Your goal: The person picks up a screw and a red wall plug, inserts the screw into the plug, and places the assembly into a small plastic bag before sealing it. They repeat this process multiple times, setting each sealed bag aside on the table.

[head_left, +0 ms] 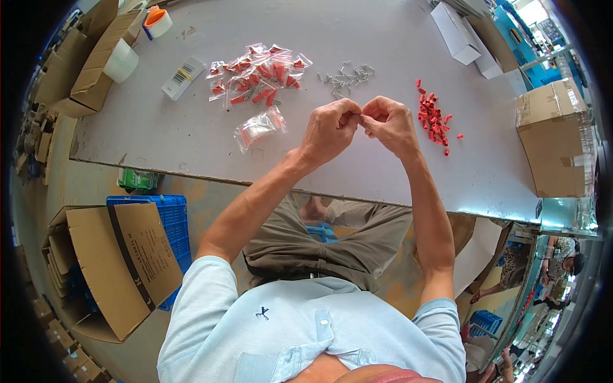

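Observation:
Over the grey table, my left hand and my right hand meet at the fingertips. Both are closed in a pinch, and what lies between the fingers is too small or hidden to name. Just beyond them is a scatter of small metal screw-like pieces. A pile of red caps lies to the right of my right hand. Left of the metal pieces is a heap of small clear bags with red parts. Nearer to my left forearm lies a stack of clear bags.
A labelled white box and tape rolls are at the left, beside an open carton. At the right stand a taped cardboard box and white boxes. A blue crate sits below the table edge. Other people are at lower right.

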The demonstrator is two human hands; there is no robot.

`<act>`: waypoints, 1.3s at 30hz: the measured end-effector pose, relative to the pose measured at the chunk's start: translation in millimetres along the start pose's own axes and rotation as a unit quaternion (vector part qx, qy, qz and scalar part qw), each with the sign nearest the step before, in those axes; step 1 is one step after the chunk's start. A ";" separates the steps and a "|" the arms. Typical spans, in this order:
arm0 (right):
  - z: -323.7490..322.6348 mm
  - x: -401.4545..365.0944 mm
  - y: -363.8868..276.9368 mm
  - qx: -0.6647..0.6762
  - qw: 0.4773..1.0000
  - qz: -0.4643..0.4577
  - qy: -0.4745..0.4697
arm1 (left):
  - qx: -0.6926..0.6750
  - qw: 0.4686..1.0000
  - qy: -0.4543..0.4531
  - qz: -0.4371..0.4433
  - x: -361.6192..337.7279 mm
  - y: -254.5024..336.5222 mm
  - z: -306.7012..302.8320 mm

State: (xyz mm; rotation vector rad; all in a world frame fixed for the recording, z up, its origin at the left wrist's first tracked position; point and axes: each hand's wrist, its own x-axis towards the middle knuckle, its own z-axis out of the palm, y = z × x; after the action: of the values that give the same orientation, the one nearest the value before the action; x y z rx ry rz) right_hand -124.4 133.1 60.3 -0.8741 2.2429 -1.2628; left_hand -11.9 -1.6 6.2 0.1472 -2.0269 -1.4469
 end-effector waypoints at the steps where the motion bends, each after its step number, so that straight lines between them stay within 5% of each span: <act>1: 0.9 -1.4 1.8 0.000 1.000 0.001 0.002 | 0.013 1.000 -0.009 0.022 -0.5 -0.4 0.6; 5: 6.3 -8.2 3.5 0.014 0.999 -0.016 0.038 | 0.017 0.999 0.007 0.045 0.2 -1.0 2.4; 10: 0.3 -15.0 18.2 0.164 0.984 -0.004 0.069 | -0.141 0.971 -0.008 -0.195 6.5 7.4 -8.9; 17: 10.3 -14.7 33.6 0.113 0.988 -0.060 0.082 | -0.196 0.967 -0.041 -0.157 5.4 -1.3 -6.5; 22: 19.8 -9.0 43.4 -0.057 0.968 -0.175 0.168 | -0.093 0.979 -0.069 -0.165 2.8 -5.6 -2.0; 31: 24.9 -41.2 19.2 0.008 0.984 -0.085 0.155 | -0.065 0.975 -0.103 -0.185 5.8 -16.3 -2.0; 33: 30.1 -42.3 21.5 -0.013 0.983 -0.089 0.162 | -0.038 0.981 -0.099 -0.163 2.7 -22.9 1.2; 35: 33.1 -42.1 22.9 -0.033 0.983 -0.083 0.163 | 0.194 0.979 -0.056 -0.012 -4.0 -7.8 4.7; 39: 28.8 -45.9 21.9 -0.020 0.983 -0.059 0.171 | 0.207 0.978 -0.025 -0.010 -9.0 11.8 11.3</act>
State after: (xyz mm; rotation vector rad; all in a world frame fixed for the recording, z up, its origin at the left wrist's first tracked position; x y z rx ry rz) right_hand -80.6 156.4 29.4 -0.8717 2.5186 -1.5257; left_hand -7.8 16.1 10.6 0.3083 -2.3508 -1.0307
